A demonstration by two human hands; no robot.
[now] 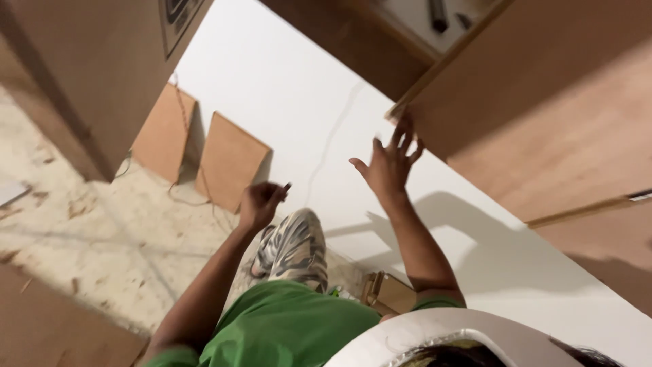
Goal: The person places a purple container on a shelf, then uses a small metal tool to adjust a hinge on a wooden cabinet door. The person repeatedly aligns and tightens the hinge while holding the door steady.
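Two small plywood boards [163, 132] [231, 162] leaned against the white wall [272, 75] at about ten o'clock, side by side with a narrow gap between them. A thin cord [197, 198] trailed past their lower edges. A tall brown cabinet [88, 68] filled the eleven o'clock corner. The pale, stained floor [102, 231] spread out at nine o'clock. A small cardboard box [390, 292] lay near six o'clock. A dark cylindrical tool [438, 15] sat at one o'clock.

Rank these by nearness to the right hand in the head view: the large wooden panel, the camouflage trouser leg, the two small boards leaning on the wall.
1. Large wooden panel: at the fingertips of the right hand, upper right.
2. Camouflage trouser leg: below, to the left.
3. Two small boards: farther left, leaning against the white wall.
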